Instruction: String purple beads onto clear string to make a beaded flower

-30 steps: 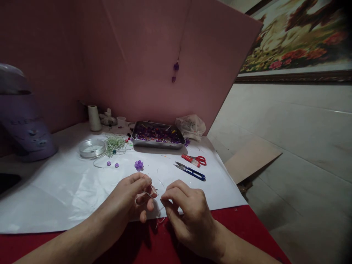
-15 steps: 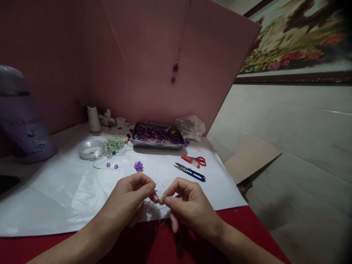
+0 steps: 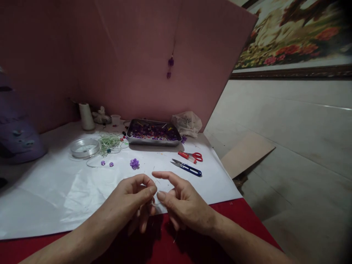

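Near the front edge of the white sheet, my left hand is closed in a pinch, thumb against index finger, on a thin pale thread. A small loop of the thread shows just beside its fingertips. My right hand is just right of it, index finger stretched out and thumb apart, the lower fingers curled and partly hidden. A thread end hangs below the right hand. Beyond the hands lie a purple bead flower and two loose purple beads.
Blue thread snips and red-handled scissors lie right of centre. Behind are a metal tray of beads, a plastic bag, a clear line spool, tangled green thread and a thread cone.
My right thumb and index finger have come apart from their pinch, and the index finger now stretches toward the left hand. The left hand keeps its pinch. The view has shifted slightly.
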{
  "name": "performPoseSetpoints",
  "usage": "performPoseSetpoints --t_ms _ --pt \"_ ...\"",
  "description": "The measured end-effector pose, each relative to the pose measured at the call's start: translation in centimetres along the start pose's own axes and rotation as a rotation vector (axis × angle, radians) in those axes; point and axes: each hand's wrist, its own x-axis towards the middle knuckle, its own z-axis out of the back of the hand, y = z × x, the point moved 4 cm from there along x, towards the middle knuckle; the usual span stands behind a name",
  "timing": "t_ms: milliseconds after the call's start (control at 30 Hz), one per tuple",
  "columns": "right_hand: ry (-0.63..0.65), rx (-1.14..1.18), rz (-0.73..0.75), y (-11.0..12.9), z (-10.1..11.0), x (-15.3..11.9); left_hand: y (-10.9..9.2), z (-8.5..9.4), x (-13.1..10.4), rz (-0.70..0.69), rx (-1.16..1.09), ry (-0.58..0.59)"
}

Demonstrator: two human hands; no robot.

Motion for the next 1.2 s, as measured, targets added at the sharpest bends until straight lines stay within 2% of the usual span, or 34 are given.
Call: performPoseSetpoints --t_ms 233,500,767,1200 --pt "-0.122 -0.016 0.054 0.0 0.5 0.2 -0.1 0.0 -0.1 0.052 -0.050 -0.020" --pt "-0.223 -0.021 0.075 -0.2 1.2 0.1 -0.5 -0.2 -0.5 0.109 -0.143 0.015" --pt "-0.262 -0.035 0.077 0.0 1.5 0.1 0.1 -0.3 -0.1 0.101 -0.079 0.045" --pt "-0.317 -0.054 0.108 0.1 1.7 0.0 -0.5 -0.6 -0.5 0.145 -0.091 0.019"
